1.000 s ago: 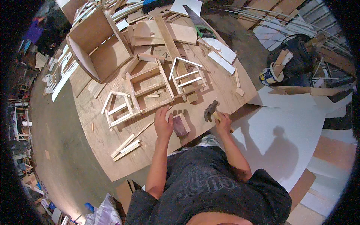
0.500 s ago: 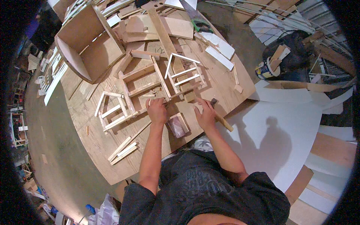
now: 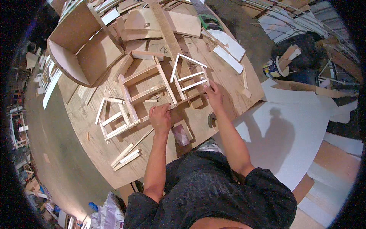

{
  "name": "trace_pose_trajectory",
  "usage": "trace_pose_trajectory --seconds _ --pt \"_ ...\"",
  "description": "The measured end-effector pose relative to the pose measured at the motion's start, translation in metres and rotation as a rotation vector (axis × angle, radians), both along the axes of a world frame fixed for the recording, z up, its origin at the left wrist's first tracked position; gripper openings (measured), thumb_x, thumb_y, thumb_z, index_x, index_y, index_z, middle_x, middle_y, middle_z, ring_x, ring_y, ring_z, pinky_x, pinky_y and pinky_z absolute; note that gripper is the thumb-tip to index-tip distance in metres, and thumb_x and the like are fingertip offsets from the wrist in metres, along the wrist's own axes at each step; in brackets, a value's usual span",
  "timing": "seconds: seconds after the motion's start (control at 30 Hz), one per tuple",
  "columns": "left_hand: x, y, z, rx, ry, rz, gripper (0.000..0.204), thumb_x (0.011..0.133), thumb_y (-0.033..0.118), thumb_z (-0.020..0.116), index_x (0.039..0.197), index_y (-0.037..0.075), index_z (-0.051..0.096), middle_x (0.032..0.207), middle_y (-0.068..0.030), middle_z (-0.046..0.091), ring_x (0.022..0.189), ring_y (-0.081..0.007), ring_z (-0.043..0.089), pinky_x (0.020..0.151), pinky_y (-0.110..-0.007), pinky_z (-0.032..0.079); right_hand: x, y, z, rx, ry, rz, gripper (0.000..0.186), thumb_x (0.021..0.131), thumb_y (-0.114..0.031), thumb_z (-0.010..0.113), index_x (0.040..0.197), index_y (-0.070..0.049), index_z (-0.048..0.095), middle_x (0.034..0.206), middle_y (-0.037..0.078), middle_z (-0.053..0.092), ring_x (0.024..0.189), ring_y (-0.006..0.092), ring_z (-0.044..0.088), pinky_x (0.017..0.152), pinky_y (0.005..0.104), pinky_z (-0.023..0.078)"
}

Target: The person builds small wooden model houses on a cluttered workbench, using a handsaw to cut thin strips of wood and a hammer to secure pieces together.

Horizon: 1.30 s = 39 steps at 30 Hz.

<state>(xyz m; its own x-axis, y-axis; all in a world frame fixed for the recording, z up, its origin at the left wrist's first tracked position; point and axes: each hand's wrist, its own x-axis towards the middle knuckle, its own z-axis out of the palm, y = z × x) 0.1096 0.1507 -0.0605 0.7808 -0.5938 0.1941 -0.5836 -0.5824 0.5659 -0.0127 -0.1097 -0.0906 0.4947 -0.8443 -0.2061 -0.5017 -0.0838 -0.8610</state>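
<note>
A wooden frame (image 3: pixel 146 92) of thin strips lies on the plywood table. Its middle is a rectangle with crossbars, and a small house-shaped section flanks it on each side. My left hand (image 3: pixel 161 119) is closed on the frame's front rail, near the middle. At the frame's right end, my right hand (image 3: pixel 214 97) holds the corner post between its fingers. Beneath my right forearm shows a hammer head (image 3: pixel 212 120); the handle is hidden. Close to my left hand lies a block with a purplish face (image 3: pixel 180 136). A small wood block (image 3: pixel 196 102) sits by the front rail.
Loose strips (image 3: pixel 127 156) lie at the table's front left. An open box of curved panels (image 3: pixel 82 47) stands at the back left. Boards and a green-handled saw (image 3: pixel 209 22) crowd the far side. Right of the table are a large white sheet (image 3: pixel 263 141) and a bucket (image 3: pixel 275 68).
My right hand has moved up and away from beside the hammer to the frame's right end. My left hand stays on the front rail. The view has shifted slightly.
</note>
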Motion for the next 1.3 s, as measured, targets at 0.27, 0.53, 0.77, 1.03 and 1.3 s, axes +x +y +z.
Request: trace_pose_trajectory --seconds 0.27,0.53,0.77,1.03,1.3 --pt "-0.005 0.003 0.014 -0.127 0.05 0.048 0.032 0.08 0.001 0.066 0.108 0.013 0.077 0.098 -0.0066 0.075 0.1 -0.0261 0.07 0.092 -0.043 0.048 0.006 0.018 0.045 0.327 -0.059 -0.033 0.056 0.097 -0.036 0.081 0.142 -0.006 0.068 0.115 0.008 0.072 0.089 0.0144 0.068 0.075 0.0298 0.059" --pt "-0.009 0.004 0.002 -0.022 0.035 0.022 0.032 0.079 0.003 0.077 0.109 0.013 0.076 0.1 -0.0047 0.074 0.104 -0.0258 0.069 0.099 -0.043 0.047 -0.008 0.008 0.033 0.442 -0.134 -0.068 0.051 0.101 -0.022 0.077 0.148 -0.007 0.063 0.103 -0.005 0.071 0.08 0.0033 0.055 0.071 0.0225 0.046" --pt "-0.005 0.004 0.013 0.005 0.076 0.03 0.041 0.077 0.003 0.079 0.116 0.013 0.075 0.111 -0.0057 0.074 0.11 -0.0281 0.067 0.103 -0.045 0.047 -0.007 -0.003 0.02 0.452 -0.083 -0.015 0.052 0.101 -0.024 0.078 0.148 -0.008 0.063 0.104 -0.004 0.071 0.089 0.0046 0.06 0.074 0.0237 0.05" --pt "-0.008 -0.039 0.052 -0.172 0.058 -0.156 0.055 0.077 0.017 0.09 0.13 0.013 0.073 0.127 -0.008 0.068 0.123 -0.033 0.062 0.107 -0.047 0.049 -0.066 -0.001 0.032 -0.081 0.042 -0.018 0.048 0.094 -0.021 0.079 0.136 -0.003 0.066 0.113 0.006 0.071 0.096 0.0198 0.068 0.084 0.036 0.056" --pt "0.004 -0.072 0.025 -0.162 -0.059 -0.23 0.037 0.077 0.021 0.089 0.113 0.016 0.081 0.111 -0.0002 0.073 0.104 -0.0272 0.064 0.095 -0.043 0.051 -0.142 0.059 0.056 -0.357 0.452 0.375 0.061 0.086 -0.021 0.081 0.14 -0.002 0.06 0.134 0.022 0.057 0.125 0.0405 0.057 0.105 0.0469 0.049"
